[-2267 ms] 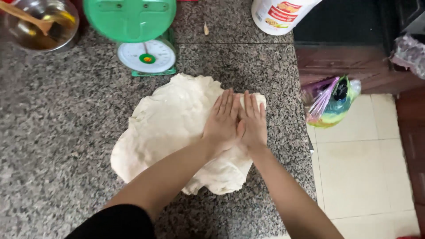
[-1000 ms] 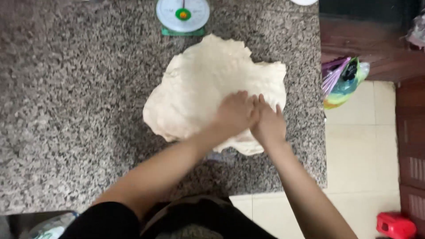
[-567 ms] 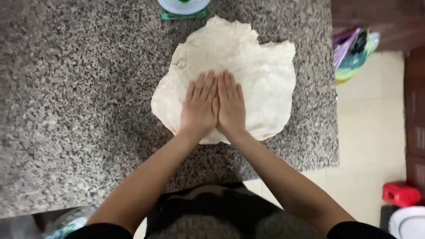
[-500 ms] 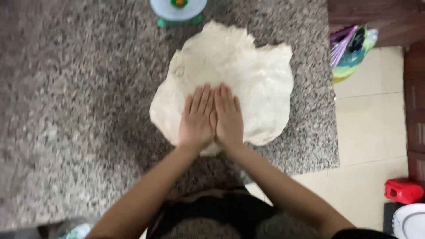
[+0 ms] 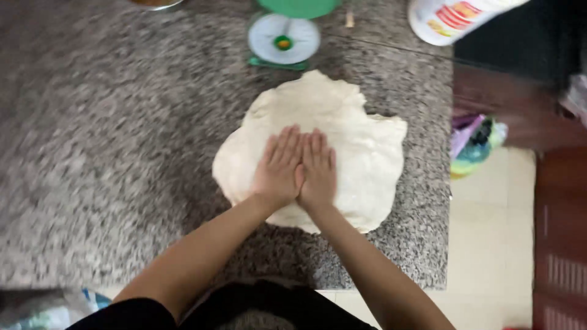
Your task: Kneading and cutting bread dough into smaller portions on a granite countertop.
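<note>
Both hands, left hand and right hand, lie flat and wide on the pale dough (side by side, touching), mid grey counter. A white tub with a red-yellow label stands far right.

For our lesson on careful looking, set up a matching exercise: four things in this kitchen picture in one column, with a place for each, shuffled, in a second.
Things:
1. dough
2. scale
3. colourful bag
4. white container

Places:
A. on the floor beside the counter
B. top edge of the picture, right of the scale
C. spread flat under both hands
D. on the counter just beyond the dough

Pairs: 1-C, 2-D, 3-A, 4-B
</note>
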